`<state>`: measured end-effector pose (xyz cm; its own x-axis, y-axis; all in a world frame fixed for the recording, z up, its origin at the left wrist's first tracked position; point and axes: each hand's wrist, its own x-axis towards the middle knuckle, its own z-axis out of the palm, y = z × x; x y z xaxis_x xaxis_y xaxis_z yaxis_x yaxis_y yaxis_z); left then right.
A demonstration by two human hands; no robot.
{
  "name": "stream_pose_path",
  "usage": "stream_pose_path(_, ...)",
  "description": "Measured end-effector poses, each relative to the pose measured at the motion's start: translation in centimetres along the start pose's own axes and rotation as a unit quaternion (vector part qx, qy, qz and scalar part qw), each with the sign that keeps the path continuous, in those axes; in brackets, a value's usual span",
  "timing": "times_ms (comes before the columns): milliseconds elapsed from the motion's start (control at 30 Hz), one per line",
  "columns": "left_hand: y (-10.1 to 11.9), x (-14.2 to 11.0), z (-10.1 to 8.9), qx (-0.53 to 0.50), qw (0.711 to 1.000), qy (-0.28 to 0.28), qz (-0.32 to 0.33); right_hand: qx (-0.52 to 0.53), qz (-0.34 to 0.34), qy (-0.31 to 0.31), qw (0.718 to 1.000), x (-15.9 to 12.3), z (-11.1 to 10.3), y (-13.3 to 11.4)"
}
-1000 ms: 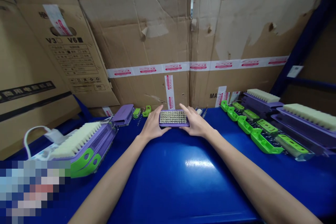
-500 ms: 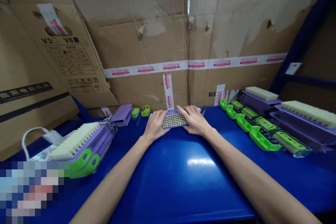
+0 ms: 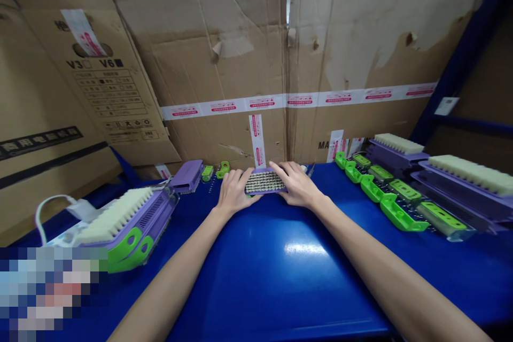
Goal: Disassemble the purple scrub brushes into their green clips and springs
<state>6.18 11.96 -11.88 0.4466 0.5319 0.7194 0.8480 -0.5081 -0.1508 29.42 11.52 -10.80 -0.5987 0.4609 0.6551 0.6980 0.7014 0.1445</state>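
A purple brush head (image 3: 264, 181) with rows of pale, dark-edged tufts faces me near the back of the blue table. My left hand (image 3: 235, 191) grips its left end, thumb at the lower edge and fingers bent over the top. At the opposite end my right hand (image 3: 298, 184) is closed on it, with one finger reaching along the upper edge. My fingers hide both ends of the brush head. Behind my right hand a small white thing (image 3: 303, 169) peeks out, too small to name.
Purple-and-green brushes with cream bristles (image 3: 116, 216) lie at the left, near a white plug and cable (image 3: 82, 207). A purple housing (image 3: 187, 175) sits further back. Green handle parts (image 3: 401, 214) and purple brush bodies (image 3: 460, 184) line the right. Cardboard (image 3: 224, 64) walls the back.
My left hand's fingers have curled further over the brush head, and my right hand's fingers now bend behind its end. The brush head tilted slightly, then levelled somewhat. My view shifted a little.
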Motion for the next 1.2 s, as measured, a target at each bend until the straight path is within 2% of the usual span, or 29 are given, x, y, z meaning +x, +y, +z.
stream_pose_path(200,-0.7,-0.3,0.6,-0.040,0.998,-0.010,-0.046,0.003,0.011,0.007,1.000,0.0,0.0,0.1)
stream_pose_path(400,-1.0,-0.5,1.0,-0.063,0.992,-0.025,-0.107,0.025,0.090,0.028,0.995,-0.9,-0.3,1.5)
stream_pose_path(533,-1.0,-0.8,1.2,-0.081,0.991,-0.054,-0.089,0.032,0.109,0.046,0.992,-1.1,-0.4,1.9)
stream_pose_path(667,-1.1,-1.0,1.6,-0.098,0.990,-0.075,-0.068,0.043,0.097,0.025,0.994,-0.9,-0.4,1.5)
stream_pose_path(800,-1.0,-0.9,1.5,-0.091,0.992,-0.059,-0.060,0.042,0.079,0.004,0.996,-0.8,-0.4,1.1)
stream_pose_path(1067,-0.8,-0.7,1.0,-0.076,0.996,-0.031,-0.024,0.031,0.083,0.003,0.996,-0.9,-0.3,1.3)
stream_pose_path(1200,-0.9,-0.6,1.0,-0.064,0.997,-0.002,-0.040,0.001,0.102,0.005,0.995,-1.0,-0.4,1.4)
